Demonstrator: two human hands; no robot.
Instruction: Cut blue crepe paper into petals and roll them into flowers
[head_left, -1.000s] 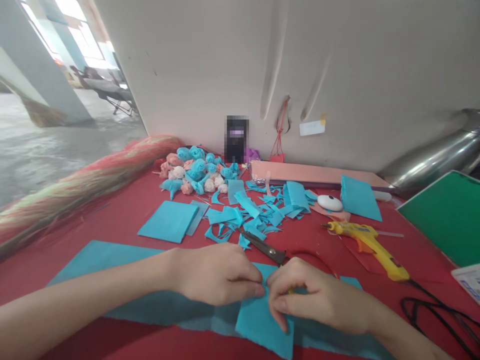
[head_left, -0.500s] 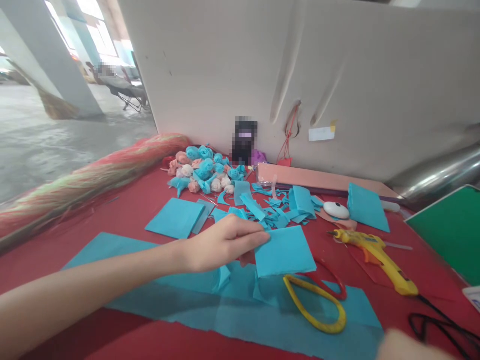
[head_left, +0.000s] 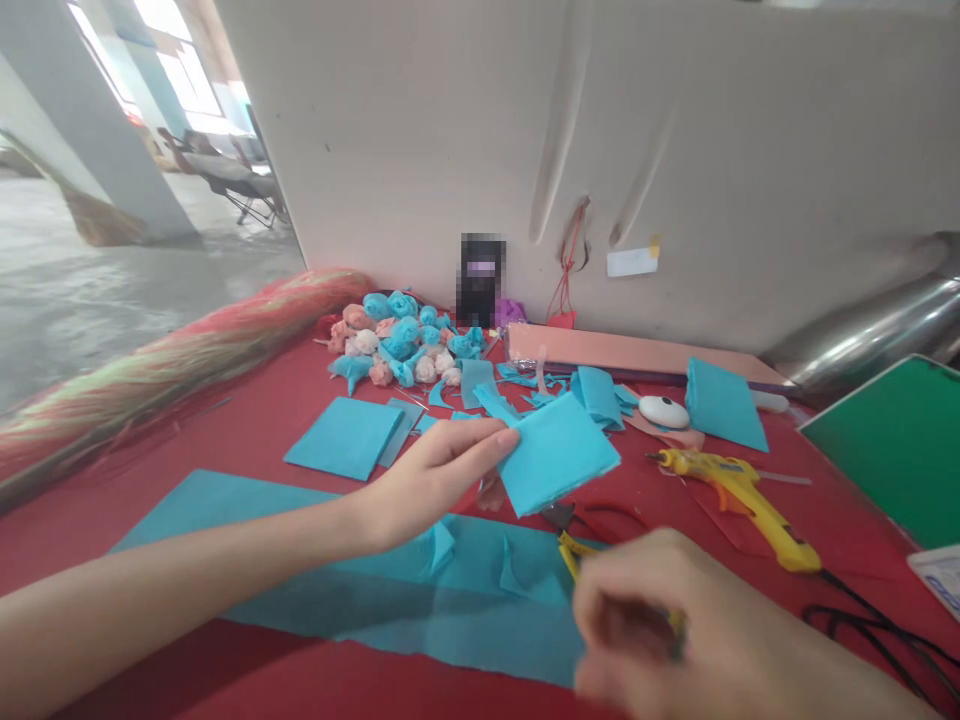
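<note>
My left hand [head_left: 442,480] pinches the left corner of a folded blue paper square [head_left: 559,455], raised above the table. At the lower right, my right hand [head_left: 645,620] is curled around the yellow handle of the scissors [head_left: 568,560]; motion blurs its fingers, and most of the handle is hidden behind it. Beneath both hands lies a long blue paper sheet [head_left: 390,610] with small cut scraps on it. Another folded blue square [head_left: 343,437] rests to the left, beyond my left forearm.
Blue, pink and white paper flowers [head_left: 405,335] are heaped at the back. A yellow glue gun [head_left: 750,495] with a black cord lies right, near a white oval object [head_left: 663,412]. A green board [head_left: 892,450] stands at the far right.
My right hand has come in from the lower right corner to the scissors. The held square has turned and risen slightly in my left hand. The view has shifted a little.
</note>
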